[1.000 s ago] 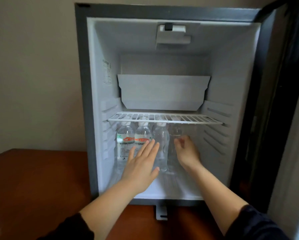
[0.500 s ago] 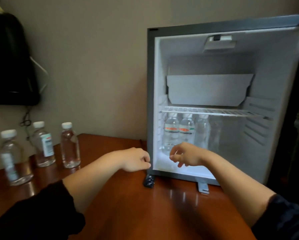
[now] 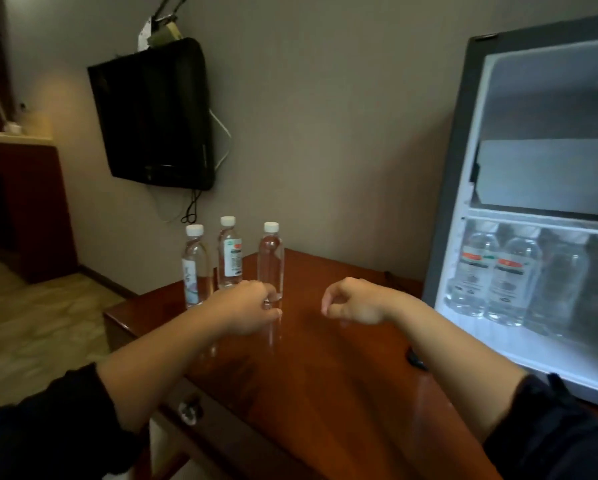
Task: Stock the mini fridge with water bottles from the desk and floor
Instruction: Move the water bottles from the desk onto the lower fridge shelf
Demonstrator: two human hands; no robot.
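Water bottles [image 3: 230,254] are stood three abreast on the worktop [image 3: 325,375]; others are shelved in the fridge [image 3: 461,168]. The left hand [image 3: 249,310] is curled at the base of the rightmost bottle [image 3: 270,261]; whether its grip is closed cannot be told. The right hand [image 3: 354,301] is loosely curled, its grip empty.

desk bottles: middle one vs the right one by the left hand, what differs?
Label: the middle bottle wears a white printed label; the right bottle shows none.
Place: the middle bottle stands farther back; the right bottle is nearer, with the left hand at its base, grip unclear.
Shared: both are clear, white-capped and upright on the desk.
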